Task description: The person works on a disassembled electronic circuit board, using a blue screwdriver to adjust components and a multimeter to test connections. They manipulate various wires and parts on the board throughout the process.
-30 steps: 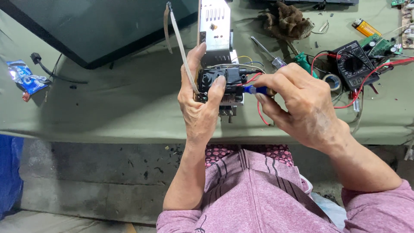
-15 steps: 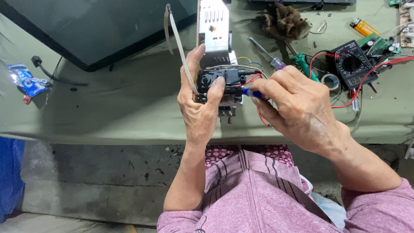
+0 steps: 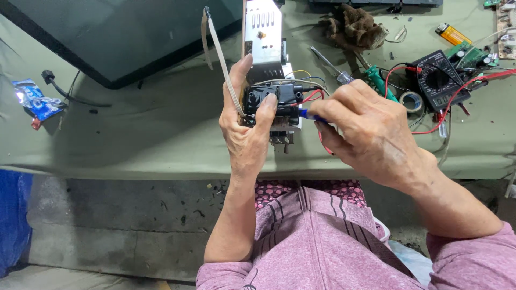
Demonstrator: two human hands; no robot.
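The left hand [image 3: 248, 126] is wrapped around a circuit board [image 3: 269, 80], thumb up its left edge and a finger pressed on the black block [image 3: 269, 99] near its lower end; the board is held above the green table [image 3: 134, 134]; the right hand [image 3: 371, 134] is closed around a blue-tipped tool [image 3: 305, 114], its tip touching the black block among red wires; a black meter [image 3: 438, 80] and a green screwdriver [image 3: 379, 80] lie to the right; a dark screen [image 3: 118, 37] lies at upper left.

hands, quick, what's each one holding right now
Left hand: closed around the black electronic part.
Right hand: closed, pinching a blue-handled tool against that part.
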